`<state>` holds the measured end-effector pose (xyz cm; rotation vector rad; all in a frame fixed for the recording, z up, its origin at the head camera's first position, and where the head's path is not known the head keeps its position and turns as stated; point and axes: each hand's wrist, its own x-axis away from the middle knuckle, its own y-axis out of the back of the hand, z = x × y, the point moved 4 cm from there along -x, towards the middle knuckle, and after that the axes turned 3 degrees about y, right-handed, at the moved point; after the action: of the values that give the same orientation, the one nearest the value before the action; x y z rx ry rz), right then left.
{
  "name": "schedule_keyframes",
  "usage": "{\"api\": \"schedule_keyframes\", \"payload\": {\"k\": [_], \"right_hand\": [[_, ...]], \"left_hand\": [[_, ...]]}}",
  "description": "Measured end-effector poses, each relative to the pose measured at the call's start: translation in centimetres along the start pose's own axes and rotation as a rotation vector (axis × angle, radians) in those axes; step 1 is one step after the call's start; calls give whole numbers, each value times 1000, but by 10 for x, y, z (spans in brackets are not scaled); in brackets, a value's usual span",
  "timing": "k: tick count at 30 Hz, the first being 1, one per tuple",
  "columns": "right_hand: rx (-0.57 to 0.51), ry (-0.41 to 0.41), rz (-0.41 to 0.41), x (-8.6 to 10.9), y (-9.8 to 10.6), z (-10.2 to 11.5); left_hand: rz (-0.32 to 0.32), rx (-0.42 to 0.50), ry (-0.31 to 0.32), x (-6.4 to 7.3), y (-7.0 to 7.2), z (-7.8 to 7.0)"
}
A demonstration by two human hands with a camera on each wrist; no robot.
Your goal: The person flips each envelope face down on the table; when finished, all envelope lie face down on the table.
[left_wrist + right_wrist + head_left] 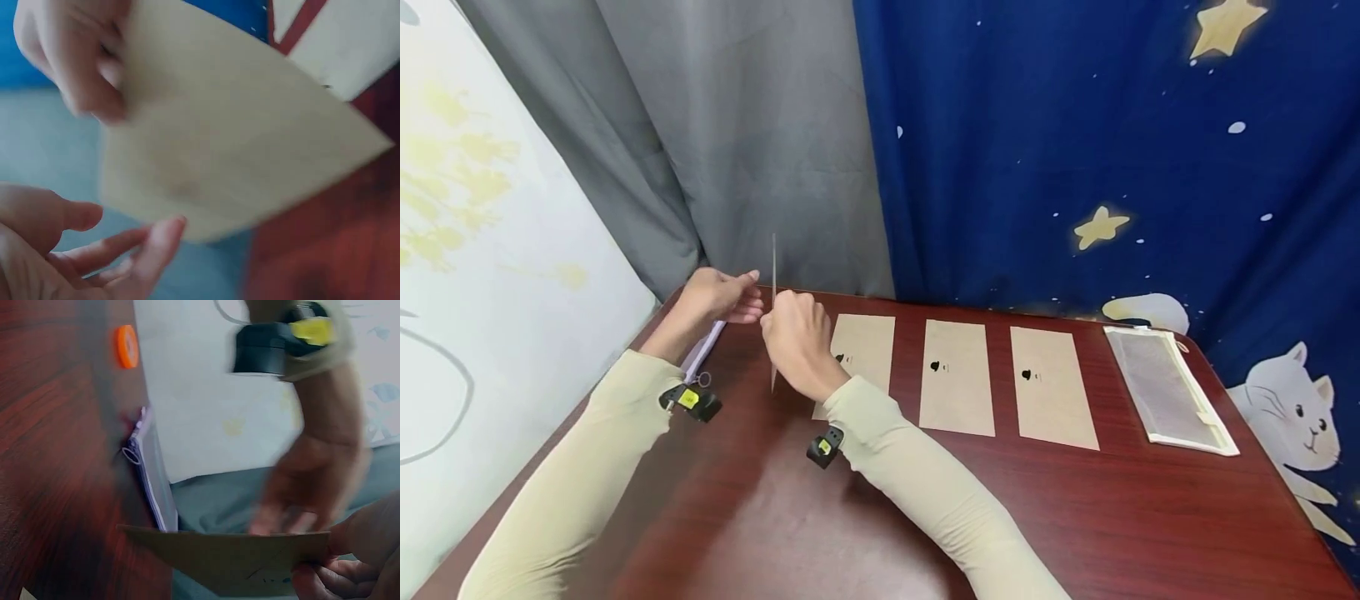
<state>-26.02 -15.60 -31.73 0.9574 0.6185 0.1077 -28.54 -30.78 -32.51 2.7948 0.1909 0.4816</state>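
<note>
Head view: your right hand [799, 337] is gripping a beige sheet [244, 119], holding it upright and edge-on over the reddish-brown table [760, 517]. Your left hand [724, 296] is hovering just beside it, fingers loosely extended; whether they're touching it, you can't tell. Three flat cards [957, 400] are lying rightward in a row, a mesh pouch [1165, 383] resting beyond.

On the table [760, 517], three cards [957, 396] lie in a row between two pouches [1165, 383], with curtains [760, 150] behind.
</note>
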Motion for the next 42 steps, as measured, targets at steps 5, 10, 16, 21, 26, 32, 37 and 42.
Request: {"api": "schedule_keyframes", "payload": {"k": [5,10,16,21,26,32,37,42], "right_hand": [[-62,-34,-20,2,4,-3],[-143,-27,-27,9,2,-1],[-232,-23,-35,12,-1,-9],[-355,-49,-1,14,-11,-20],[-538,-136,-16,14,-21,-38],[-608,-298,-72,15,-44,-60],[-587,-395,-28,21,-68,-65],[-548,-442,16,26,-83,-66]], "left_hand": [[172,109,184,-15,-7,40],[207,180,191,-14,-10,58],[185,198,149,-10,1,66],[117,224,158,-9,13,73],[26,185,131,-12,19,76],[-92,94,24,-16,23,81],[-216,-116,-100,-16,27,87],[-317,-396,-196,-14,27,90]]}}
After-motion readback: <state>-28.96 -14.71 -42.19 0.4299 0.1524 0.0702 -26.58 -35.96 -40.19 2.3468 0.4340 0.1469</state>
